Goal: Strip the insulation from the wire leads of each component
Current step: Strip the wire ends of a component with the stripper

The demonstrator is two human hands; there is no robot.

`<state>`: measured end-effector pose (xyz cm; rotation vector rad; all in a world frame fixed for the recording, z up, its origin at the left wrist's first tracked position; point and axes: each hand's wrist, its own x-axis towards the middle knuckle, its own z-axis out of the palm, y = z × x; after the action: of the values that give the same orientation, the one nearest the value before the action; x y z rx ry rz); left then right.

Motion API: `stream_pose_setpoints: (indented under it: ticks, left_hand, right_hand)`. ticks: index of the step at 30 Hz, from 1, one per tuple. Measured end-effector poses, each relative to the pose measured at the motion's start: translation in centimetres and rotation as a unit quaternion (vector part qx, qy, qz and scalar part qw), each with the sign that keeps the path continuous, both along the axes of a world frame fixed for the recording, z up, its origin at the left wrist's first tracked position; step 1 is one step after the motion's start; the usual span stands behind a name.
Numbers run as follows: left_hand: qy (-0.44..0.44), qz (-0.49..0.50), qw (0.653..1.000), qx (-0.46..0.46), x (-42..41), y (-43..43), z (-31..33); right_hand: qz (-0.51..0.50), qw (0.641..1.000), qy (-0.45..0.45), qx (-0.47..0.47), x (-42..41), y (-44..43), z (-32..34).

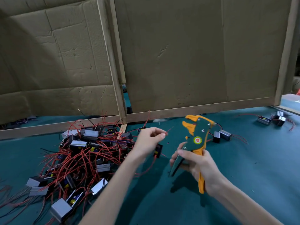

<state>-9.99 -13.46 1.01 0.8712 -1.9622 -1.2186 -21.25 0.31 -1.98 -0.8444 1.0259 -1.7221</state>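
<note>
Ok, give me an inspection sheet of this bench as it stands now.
Surface: green mat, a few small dark specks on it.
Job's things: wire stripper, jaws apart, no lead in them; heap of components at left.
Clutter: loose components right of the stripper; another cluster far right.
Grippers: left hand pinches a red lead; right hand grips the stripper's handles.
Cables: tangled red leads run through the heap, a few black among them.
Surroundings: cardboard panels in wooden frames behind the mat.
</note>
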Motion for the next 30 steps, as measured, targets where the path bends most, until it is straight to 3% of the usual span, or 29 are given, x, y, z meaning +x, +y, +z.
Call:
stream_pose_setpoints:
  ticks: [3, 6, 8, 10, 12, 14, 16, 19, 22, 27, 28, 30]
  left_hand:
    - [0.046, -0.007, 0.999, 0.004, -5.6, 1.1, -0.6]
    - [0.097, -0.142, 0.978, 0.118, -9.8, 2.5, -0.4]
    - [0.054, -0.186, 0.972, 0.132, -10.7, 1.9, -0.3]
    - [0.004, -0.126, 0.99, 0.058, -10.3, 0.2, -0.5]
    - [-0.059, 0.021, 0.997, -0.043, -9.0, -2.4, -0.7]
    - [-0.168, 0.152, 0.966, -0.128, -7.2, -5.3, -1.2]
    - [-0.313, 0.202, 0.913, -0.164, -5.3, -7.7, -1.6]
    - [-0.503, 0.202, 0.817, -0.196, -2.9, -9.8, -1.7]
    - [-0.57, 0.185, 0.776, -0.197, -2.5, -10.6, -1.7]
    - [-0.564, 0.172, 0.789, -0.173, -3.4, -9.9, -2.2]
    - [-0.542, 0.18, 0.8, -0.184, -3.5, -9.7, -2.2]
    - [-0.425, 0.214, 0.857, -0.198, -3.5, -9.4, -2.3]
  right_hand:
    - [-0.123, 0.99, -0.016, -0.063, -1.2, -0.3, 0.1]
    - [-0.219, 0.973, 0.007, -0.07, -2.5, -0.3, 0.1]
    - [-0.239, 0.968, 0.027, -0.077, -3.2, -0.3, -0.1]
    - [-0.239, 0.967, 0.044, -0.08, -3.3, -0.3, -0.1]
    - [-0.232, 0.969, 0.048, -0.069, -3.4, -0.4, -0.3]
    - [-0.215, 0.974, 0.047, -0.049, -3.3, -0.5, -0.5]
    - [-0.19, 0.98, 0.047, -0.032, -3.2, -0.6, -0.6]
    - [-0.162, 0.985, 0.049, -0.011, -3.2, -0.5, -0.5]
    - [-0.143, 0.988, 0.058, 0.002, -3.2, -0.5, -0.6]
    - [-0.136, 0.989, 0.059, -0.003, -3.4, -0.6, -0.6]
    - [-0.136, 0.989, 0.059, -0.003, -3.5, -0.6, -0.7]
    - [-0.135, 0.989, 0.062, -0.002, -3.5, -0.6, -0.7]
